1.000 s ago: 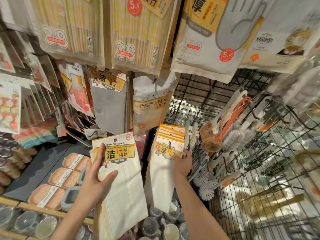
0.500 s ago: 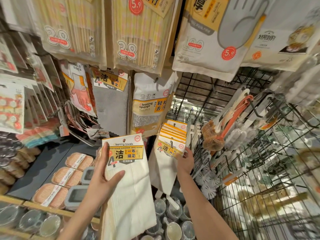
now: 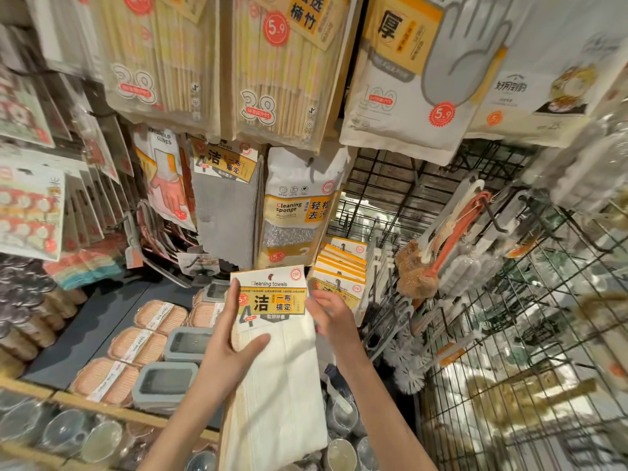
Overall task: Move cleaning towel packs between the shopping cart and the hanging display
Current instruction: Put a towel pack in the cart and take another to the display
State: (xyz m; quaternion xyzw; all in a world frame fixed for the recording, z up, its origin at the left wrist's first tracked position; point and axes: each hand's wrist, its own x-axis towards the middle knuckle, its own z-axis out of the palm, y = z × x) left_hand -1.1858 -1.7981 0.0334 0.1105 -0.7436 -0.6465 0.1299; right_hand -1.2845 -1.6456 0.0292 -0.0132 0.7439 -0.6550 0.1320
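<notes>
Head view, nearest first: two bare forearms rise from the bottom edge toward a white cleaning towel pack with a yellow-and-white card header (image 3: 272, 351), which stands upright in the middle of the frame. The left hand (image 3: 227, 348) grips the pack from its left side — thumb laid across the white cloth front, fingers (image 3: 234, 300) stretched up along the header's left edge and partly behind it. The right hand (image 3: 331, 316) sits at the pack's right edge, fingers loosely curled with their tips at the header's corner; whether they actually pinch the card cannot be told.

Just behind and right of the held pack hangs a row of matching white towel packs with orange-topped headers (image 3: 341, 266), stacked one behind another on a hook. Left of the held pack and lower, on a dark shelf, lie peach-coloured soap boxes in clear wrap (image 3: 136, 345) and grey rectangular lidded boxes (image 3: 187, 343). Right of the pack, a black wire grid panel (image 3: 509, 334) carries white bristle bottle brushes (image 3: 404, 365) and a brown fibre scrubbing brush with an orange handle (image 3: 418, 270).

Farther back and above the pack hang a grey cloth towel pack (image 3: 226, 212) and a cleaning sponge bag in white and yellow (image 3: 299, 209) — higher still, clear bags of pale bamboo chopsticks (image 3: 278, 69).
</notes>
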